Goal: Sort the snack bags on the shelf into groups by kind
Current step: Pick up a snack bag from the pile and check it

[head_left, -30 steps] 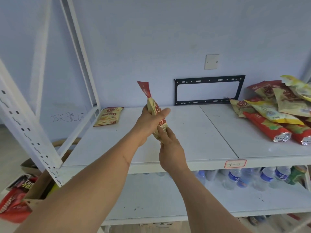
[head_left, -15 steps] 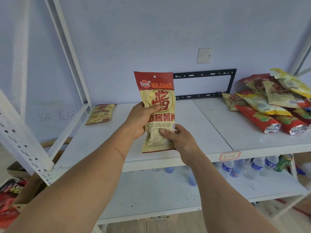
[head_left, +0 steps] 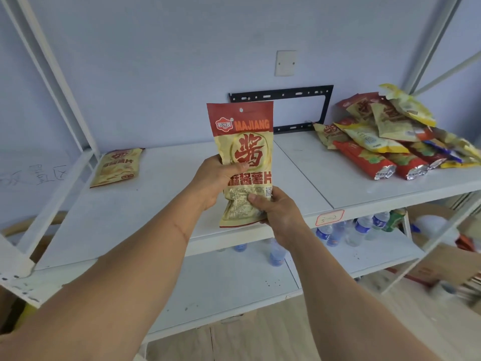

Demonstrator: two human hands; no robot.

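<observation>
Holding one bag [head_left: 244, 162] upright above the shelf [head_left: 166, 204], we face its printed front toward us. Our left hand [head_left: 216, 182] grips the bag at mid-height from the left, thumb curled over the front below the large red character. Our right hand [head_left: 276, 208] pinches the lower part from the right, thumb pressed on the fine print near the bottom seam. The bag has a red top band reading MAJIANG and a cream body; it stands clear of the shelf surface, near the front edge and about midway along the shelf.

At far left on the shelf, a second bag [head_left: 118, 166] of the same cream and red design lies flat, well apart from our hands. At far right, a pile [head_left: 390, 136] of mixed bags rests on the shelf, with red tubes [head_left: 364, 161] lying at its near side, their silver ends toward us.

Behind the held bag, a black bracket [head_left: 299, 110] is fixed to the wall. On the front lip of the shelf, right of our hands, a label [head_left: 330, 217] is stuck. Bottles [head_left: 356, 229] stand on the lower shelf below.
</observation>
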